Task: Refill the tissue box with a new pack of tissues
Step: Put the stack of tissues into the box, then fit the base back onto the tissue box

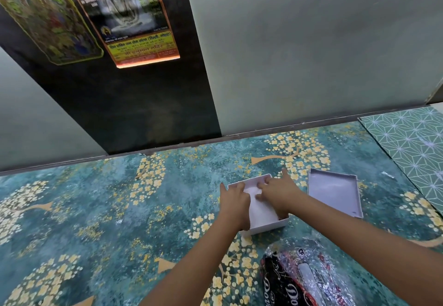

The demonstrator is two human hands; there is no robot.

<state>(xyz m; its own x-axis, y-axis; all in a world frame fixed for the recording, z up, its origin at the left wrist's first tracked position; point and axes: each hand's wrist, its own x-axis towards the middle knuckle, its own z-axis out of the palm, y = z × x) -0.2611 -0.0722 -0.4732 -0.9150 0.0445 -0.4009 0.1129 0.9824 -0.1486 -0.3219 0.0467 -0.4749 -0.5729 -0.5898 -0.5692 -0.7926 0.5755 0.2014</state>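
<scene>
A white open tissue box [268,227] sits on the floral teal tabletop, right of centre. White tissues [260,206] lie inside it. My left hand [233,203] rests on the box's left side, fingers bent over the tissues. My right hand [278,191] presses down on the tissues from the right, fingers spread, index finger pointing over the far rim. The box's lid [334,191] lies upside down to the right, apart from the box. A crinkled clear and black plastic tissue wrapper [302,279] lies near the front edge, under my right forearm.
The teal tabletop [119,209] with yellow flowers extends wide to the left. A wall with a dark panel and posters [134,17] stands right behind the table. A green geometric-patterned surface [410,142] adjoins at the far right.
</scene>
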